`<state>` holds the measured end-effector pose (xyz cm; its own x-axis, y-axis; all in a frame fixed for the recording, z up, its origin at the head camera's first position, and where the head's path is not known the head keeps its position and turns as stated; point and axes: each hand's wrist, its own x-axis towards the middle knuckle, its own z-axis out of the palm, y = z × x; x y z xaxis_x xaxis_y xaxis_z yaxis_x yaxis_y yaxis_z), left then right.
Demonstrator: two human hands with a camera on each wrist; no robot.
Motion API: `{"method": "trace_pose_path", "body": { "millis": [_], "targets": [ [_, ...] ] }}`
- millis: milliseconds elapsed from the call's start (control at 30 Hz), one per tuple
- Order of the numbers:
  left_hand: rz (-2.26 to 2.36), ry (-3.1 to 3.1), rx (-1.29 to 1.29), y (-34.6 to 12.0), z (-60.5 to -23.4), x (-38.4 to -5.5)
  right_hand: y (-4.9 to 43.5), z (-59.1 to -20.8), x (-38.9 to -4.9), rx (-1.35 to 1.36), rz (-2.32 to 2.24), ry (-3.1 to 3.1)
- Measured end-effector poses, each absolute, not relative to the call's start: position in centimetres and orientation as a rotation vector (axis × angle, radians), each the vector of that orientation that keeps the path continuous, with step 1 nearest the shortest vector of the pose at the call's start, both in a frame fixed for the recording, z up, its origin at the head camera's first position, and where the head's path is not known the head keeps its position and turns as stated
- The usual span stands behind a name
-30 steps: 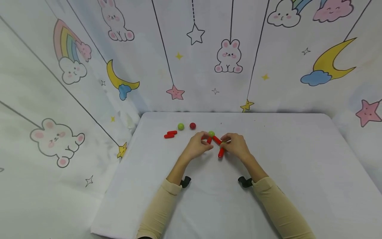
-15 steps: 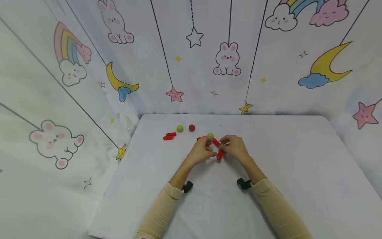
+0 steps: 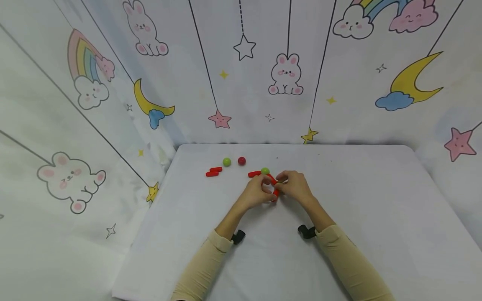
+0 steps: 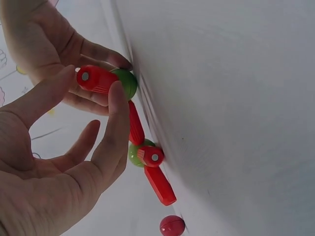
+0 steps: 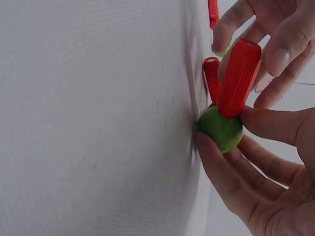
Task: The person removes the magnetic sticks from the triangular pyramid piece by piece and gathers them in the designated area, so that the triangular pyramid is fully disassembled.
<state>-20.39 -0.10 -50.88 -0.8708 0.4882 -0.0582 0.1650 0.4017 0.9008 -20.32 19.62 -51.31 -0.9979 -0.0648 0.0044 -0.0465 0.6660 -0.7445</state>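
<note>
A green ball (image 5: 221, 130) sits just in front of the person on the white desk (image 3: 376, 200), pinched between the right hand's (image 3: 296, 184) thumb and fingers. One red rod (image 5: 239, 78), a plain pale disc on its end, juts from the ball; the left hand's (image 3: 256, 192) fingers bracket this rod, though whether they grip it I cannot tell. Another red rod (image 4: 136, 125) links to a second green ball (image 3: 265, 171). Farther left lie a red ball (image 3: 242, 161), a third green ball (image 3: 226, 161) and two loose rods (image 3: 212, 174). Printed rabbits, stars and moons decorate the backdrop (image 3: 248, 92).
</note>
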Motion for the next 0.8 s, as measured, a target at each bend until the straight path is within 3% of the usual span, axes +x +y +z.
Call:
{"method": "trace_pose_path", "body": {
  "millis": [800],
  "targets": [
    [1.421,2.430,0.543,-0.62,-50.79,-20.88,19.34,-51.16,-20.25,-0.092,-1.300,2.810]
  ]
}}
